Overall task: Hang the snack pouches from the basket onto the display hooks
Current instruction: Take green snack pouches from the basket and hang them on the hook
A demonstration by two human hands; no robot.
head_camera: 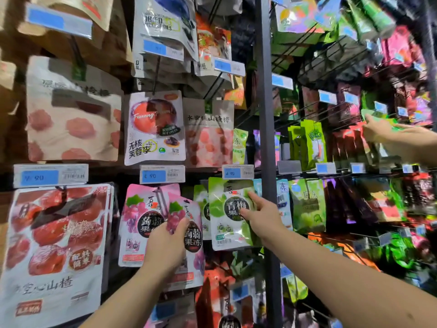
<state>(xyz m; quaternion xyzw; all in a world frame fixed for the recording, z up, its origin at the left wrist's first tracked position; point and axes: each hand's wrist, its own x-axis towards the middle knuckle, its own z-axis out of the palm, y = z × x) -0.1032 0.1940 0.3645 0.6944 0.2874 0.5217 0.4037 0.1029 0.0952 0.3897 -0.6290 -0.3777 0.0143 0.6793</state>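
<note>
My left hand (166, 245) grips a pink grape-jelly pouch (189, 237) and holds it up against the display. It overlaps another pink grape pouch (139, 223) that hangs on a hook (158, 192). My right hand (260, 215) rests on a green plum-jelly pouch (228, 214) hanging to the right, with thumb and forefinger pinching its front. No basket is in view.
A grey upright post (266, 138) divides the display. Rows of hanging pouches and blue price tags (153, 175) fill the wall. Another person's hand (380, 131) reaches in at the right among green and red packs. A large red hawthorn pouch (54, 245) hangs at lower left.
</note>
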